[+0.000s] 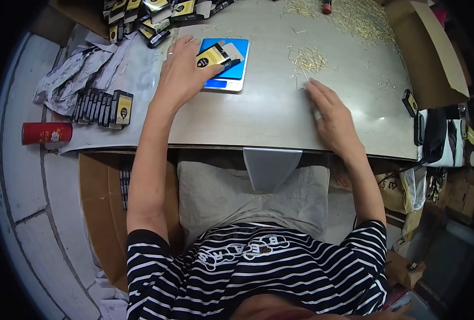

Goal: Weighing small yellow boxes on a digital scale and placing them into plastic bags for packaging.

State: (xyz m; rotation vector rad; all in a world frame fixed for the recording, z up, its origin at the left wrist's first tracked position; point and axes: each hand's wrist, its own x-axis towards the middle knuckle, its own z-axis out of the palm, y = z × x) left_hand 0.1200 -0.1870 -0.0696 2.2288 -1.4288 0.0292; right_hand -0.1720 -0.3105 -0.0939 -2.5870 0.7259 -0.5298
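Note:
My left hand [181, 74] grips a small black-and-yellow cardboard box [212, 55], thumb on its near side and fingers round the far side. The box's end flaps stand open. It is over the blue platform of a small digital scale [239, 72]; whether it rests on the platform I cannot tell. To the right, my right hand [330, 114] is low over the metal tabletop [269, 114], fingers stretched out and nothing visible in them. Its fingertips are beside the near edge of a small heap of thin gold-coloured metal pins [310, 60].
More pins [362, 21] spread at the far right, near an open cardboard carton [434, 58]. Boxes [151, 13] pile up at the far left. A row of boxes [101, 109], crumpled plastic [74, 74] and a red can [47, 133] are at the left. A white tray-like piece [271, 165] juts below the table edge.

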